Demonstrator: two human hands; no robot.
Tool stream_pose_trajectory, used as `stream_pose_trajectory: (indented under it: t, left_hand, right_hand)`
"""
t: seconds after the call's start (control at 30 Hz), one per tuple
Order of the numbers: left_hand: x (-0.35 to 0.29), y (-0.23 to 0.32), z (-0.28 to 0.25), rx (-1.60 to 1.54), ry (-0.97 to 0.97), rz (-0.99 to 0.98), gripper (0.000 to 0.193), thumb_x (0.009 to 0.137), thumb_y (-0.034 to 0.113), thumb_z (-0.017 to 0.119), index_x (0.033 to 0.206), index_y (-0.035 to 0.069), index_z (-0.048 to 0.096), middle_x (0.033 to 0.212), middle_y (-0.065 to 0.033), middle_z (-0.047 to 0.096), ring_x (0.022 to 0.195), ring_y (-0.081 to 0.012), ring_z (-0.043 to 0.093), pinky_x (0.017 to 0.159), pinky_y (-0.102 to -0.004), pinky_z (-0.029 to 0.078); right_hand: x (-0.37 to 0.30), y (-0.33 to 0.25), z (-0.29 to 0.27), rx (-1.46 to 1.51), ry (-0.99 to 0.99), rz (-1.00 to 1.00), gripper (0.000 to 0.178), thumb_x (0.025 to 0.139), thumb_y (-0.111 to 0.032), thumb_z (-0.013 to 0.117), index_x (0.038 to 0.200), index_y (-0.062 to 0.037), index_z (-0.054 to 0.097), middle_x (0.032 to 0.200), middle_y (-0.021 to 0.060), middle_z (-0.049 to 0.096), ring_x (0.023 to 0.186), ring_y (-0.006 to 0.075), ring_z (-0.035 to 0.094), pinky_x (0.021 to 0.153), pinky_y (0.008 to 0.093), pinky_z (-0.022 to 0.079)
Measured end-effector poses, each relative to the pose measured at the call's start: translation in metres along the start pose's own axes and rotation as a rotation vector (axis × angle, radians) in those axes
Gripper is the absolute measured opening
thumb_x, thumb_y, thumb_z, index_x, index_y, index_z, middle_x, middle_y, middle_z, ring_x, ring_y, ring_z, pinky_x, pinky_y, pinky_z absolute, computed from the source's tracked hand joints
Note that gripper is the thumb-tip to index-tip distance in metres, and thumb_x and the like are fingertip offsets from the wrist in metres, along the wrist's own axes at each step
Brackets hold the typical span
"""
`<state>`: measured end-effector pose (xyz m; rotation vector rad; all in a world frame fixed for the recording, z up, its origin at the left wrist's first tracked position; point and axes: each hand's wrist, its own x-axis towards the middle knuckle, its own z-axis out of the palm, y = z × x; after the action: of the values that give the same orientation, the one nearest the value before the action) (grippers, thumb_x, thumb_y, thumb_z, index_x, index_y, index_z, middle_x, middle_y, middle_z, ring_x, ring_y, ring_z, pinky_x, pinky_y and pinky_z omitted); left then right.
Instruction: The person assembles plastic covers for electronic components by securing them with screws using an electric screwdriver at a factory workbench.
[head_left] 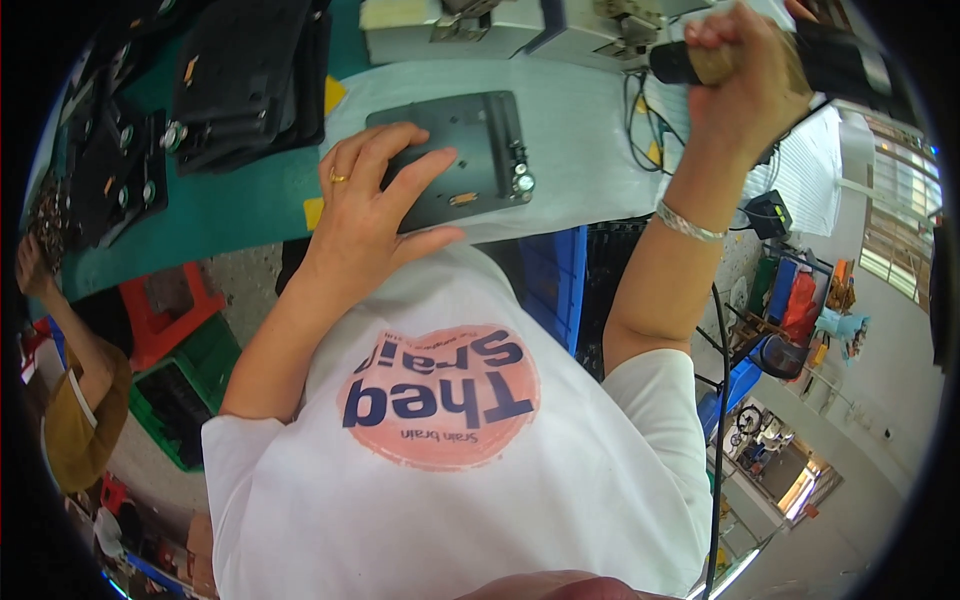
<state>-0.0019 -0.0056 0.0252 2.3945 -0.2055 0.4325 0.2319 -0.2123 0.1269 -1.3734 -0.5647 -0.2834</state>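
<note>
A flat dark grey panel (463, 150) lies on the white-covered part of the table in front of me. It carries a small round metal fitting (523, 184) at its right edge and a small tan piece (463, 199) near the front. My left hand (372, 195), with a ring on one finger, rests on the panel's left side, fingers spread and thumb over the near edge. Up at the right, away from the panel, my right hand (745, 85) is closed round a thick black cylindrical tool (845, 62) with a tan band; its working end cannot be made out.
Stacked dark panels (245, 75) stand on the green table at the left. Grey machines (455, 35) line the back. Black cables (640, 120) lie at the right. Below the table are a blue crate (555, 280) and a red stool (165, 315). Another person's arm (75, 325) reaches in at far left.
</note>
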Motion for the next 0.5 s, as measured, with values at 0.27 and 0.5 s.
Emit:
stream_pose_trajectory:
  t: [0.27,0.5]
  left_hand:
    - [-0.009,-0.008,0.0,-0.02,0.019,-0.005,0.047,0.063,0.024,0.085,0.106,0.017,0.066,0.127,-0.0054,0.054,0.122,-0.0275,0.048,0.1,-0.0449,0.033]
    - [-0.01,0.0,0.011,0.053,0.045,0.093,0.042,0.064,0.018,0.085,0.104,0.025,0.074,0.124,-0.0043,0.058,0.118,-0.0267,0.052,0.098,-0.04,0.035]
  right_hand:
    - [-0.071,-0.034,0.02,0.384,-0.293,0.136,0.012,0.089,-0.011,0.051,0.088,-0.0061,0.062,0.071,0.0053,0.048,0.067,0.0169,0.046,0.062,0.0357,0.041]
    - [-0.117,-0.026,0.042,0.364,-0.464,0.048,0.049,0.093,-0.007,0.047,0.14,-0.0174,0.037,0.074,0.0062,0.047,0.064,0.0183,0.047,0.058,0.0369,0.046]
